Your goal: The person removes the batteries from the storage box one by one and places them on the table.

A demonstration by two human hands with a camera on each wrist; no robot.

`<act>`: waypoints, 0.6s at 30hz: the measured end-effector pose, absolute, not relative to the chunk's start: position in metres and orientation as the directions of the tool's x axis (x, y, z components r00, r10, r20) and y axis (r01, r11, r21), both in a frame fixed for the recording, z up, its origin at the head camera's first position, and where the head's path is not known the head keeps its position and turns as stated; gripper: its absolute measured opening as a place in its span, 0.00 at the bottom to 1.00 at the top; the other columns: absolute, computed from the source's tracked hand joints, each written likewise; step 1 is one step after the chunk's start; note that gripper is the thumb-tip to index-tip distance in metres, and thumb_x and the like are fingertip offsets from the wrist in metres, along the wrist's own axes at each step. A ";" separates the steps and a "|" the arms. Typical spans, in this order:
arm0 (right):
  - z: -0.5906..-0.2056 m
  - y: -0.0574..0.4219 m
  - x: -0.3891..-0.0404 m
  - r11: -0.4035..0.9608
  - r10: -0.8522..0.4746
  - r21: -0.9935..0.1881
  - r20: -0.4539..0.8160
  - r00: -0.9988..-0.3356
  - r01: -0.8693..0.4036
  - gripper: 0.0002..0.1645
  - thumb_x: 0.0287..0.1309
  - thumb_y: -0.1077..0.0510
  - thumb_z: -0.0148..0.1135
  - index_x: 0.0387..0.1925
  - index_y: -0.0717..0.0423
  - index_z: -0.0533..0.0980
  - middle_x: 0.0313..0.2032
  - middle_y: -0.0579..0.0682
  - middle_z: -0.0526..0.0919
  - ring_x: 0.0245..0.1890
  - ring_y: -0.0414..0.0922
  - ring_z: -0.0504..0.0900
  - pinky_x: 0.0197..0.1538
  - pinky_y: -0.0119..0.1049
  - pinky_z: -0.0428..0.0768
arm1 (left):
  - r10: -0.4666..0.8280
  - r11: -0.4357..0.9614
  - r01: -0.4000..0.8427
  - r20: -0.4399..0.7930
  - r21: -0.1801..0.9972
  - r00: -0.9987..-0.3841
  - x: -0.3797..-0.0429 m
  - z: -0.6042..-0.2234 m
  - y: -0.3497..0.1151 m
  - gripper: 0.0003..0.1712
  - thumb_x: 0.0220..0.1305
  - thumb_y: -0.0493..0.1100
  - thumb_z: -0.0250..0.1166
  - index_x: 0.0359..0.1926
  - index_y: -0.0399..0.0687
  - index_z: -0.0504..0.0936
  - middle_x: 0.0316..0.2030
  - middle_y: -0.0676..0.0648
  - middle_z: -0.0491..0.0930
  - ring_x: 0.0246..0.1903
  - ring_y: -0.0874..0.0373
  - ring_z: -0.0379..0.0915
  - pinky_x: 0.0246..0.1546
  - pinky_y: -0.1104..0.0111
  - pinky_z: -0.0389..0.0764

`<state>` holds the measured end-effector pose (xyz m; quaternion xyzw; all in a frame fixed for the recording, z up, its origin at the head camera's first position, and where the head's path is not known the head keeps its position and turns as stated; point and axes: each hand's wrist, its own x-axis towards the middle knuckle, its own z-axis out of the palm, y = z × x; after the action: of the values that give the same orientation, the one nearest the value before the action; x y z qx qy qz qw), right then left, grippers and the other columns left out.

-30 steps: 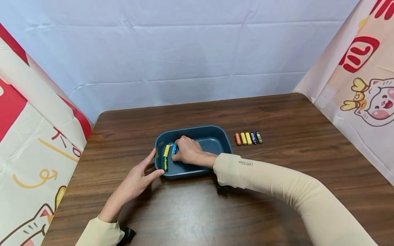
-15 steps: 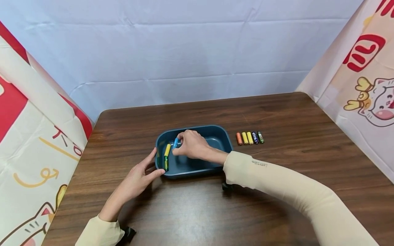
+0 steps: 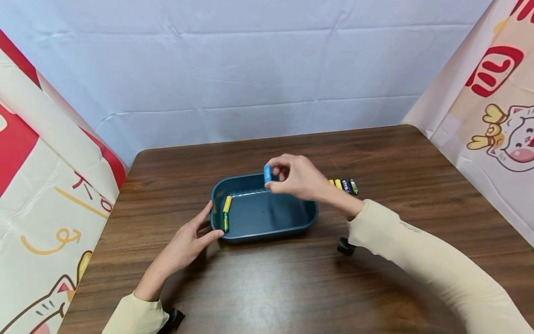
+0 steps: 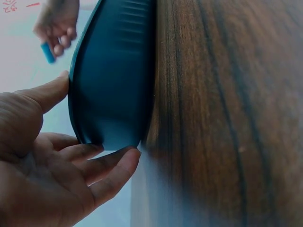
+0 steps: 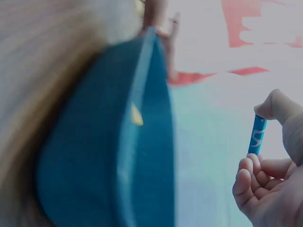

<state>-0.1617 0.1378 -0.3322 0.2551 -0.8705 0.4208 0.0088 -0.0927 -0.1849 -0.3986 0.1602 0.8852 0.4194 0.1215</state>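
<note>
In the head view my right hand [image 3: 298,176] pinches a blue battery [image 3: 267,173] upright between thumb and fingers, above the far side of a dark teal plastic box [image 3: 263,234]. The right wrist view shows this battery [image 5: 257,135] held by its two ends. My left hand [image 3: 189,243] holds the box's left end, thumb at the near corner and fingers against the end wall. Inside the box, along that end, lie a yellow battery [image 3: 227,204] and a green battery [image 3: 225,222], end to end.
To the right of the box, a row of batteries lies on the brown wooden table [image 3: 258,287], including a dark blue battery [image 3: 346,186] and a green-black battery [image 3: 353,186]. My right forearm partly hides this row. A white cloth [image 3: 250,74] hangs behind the table.
The right hand has lifted the blue battery out of the box's left part and carried it up and to the right. My left hand has stayed at the box's left end.
</note>
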 end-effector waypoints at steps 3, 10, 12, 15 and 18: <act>-0.319 0.162 -0.161 0.516 -0.398 -0.719 0.280 -0.874 -0.465 0.18 0.57 0.58 0.74 0.49 0.58 0.82 0.38 0.54 0.80 0.34 0.46 0.76 0.37 0.32 0.75 | 0.385 0.597 0.179 -0.084 0.782 -0.919 -0.093 -0.399 -0.185 0.50 0.74 0.56 0.64 0.83 0.47 0.47 0.74 0.31 0.63 0.69 0.37 0.66 0.63 0.46 0.73; -0.308 0.222 -0.156 0.595 -0.304 -0.653 0.357 -0.883 -0.469 0.17 0.57 0.59 0.75 0.49 0.55 0.82 0.36 0.49 0.79 0.33 0.45 0.75 0.35 0.29 0.74 | 0.381 0.606 0.175 -0.090 0.776 -0.920 -0.094 -0.401 -0.186 0.50 0.74 0.55 0.64 0.83 0.47 0.46 0.74 0.32 0.63 0.69 0.37 0.66 0.63 0.45 0.73; -0.310 0.239 -0.154 0.618 -0.275 -0.633 0.381 -0.883 -0.466 0.17 0.58 0.60 0.75 0.49 0.55 0.82 0.36 0.49 0.79 0.32 0.45 0.75 0.34 0.28 0.73 | 0.379 0.609 0.173 -0.092 0.774 -0.921 -0.094 -0.402 -0.186 0.50 0.74 0.55 0.64 0.84 0.48 0.46 0.73 0.32 0.64 0.69 0.37 0.66 0.63 0.45 0.73; -0.314 0.264 -0.152 0.642 -0.225 -0.626 0.398 -0.889 -0.443 0.18 0.58 0.60 0.76 0.50 0.55 0.82 0.37 0.49 0.79 0.32 0.44 0.74 0.34 0.26 0.72 | 0.383 0.613 0.177 -0.094 0.770 -0.919 -0.095 -0.402 -0.186 0.50 0.74 0.56 0.64 0.84 0.48 0.46 0.74 0.32 0.64 0.69 0.37 0.66 0.63 0.44 0.73; -0.321 0.285 -0.151 0.661 -0.181 -0.634 0.385 -0.905 -0.402 0.18 0.58 0.60 0.76 0.50 0.55 0.82 0.38 0.51 0.79 0.32 0.43 0.73 0.34 0.25 0.71 | 0.384 0.613 0.174 -0.098 0.771 -0.918 -0.094 -0.402 -0.186 0.50 0.74 0.56 0.64 0.84 0.47 0.45 0.74 0.32 0.62 0.70 0.37 0.66 0.64 0.44 0.72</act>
<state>-0.1512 0.2851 -0.3208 0.1620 -0.8995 0.3787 0.1455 -0.0943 -0.1855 -0.4021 0.1569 0.8888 0.4112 0.1278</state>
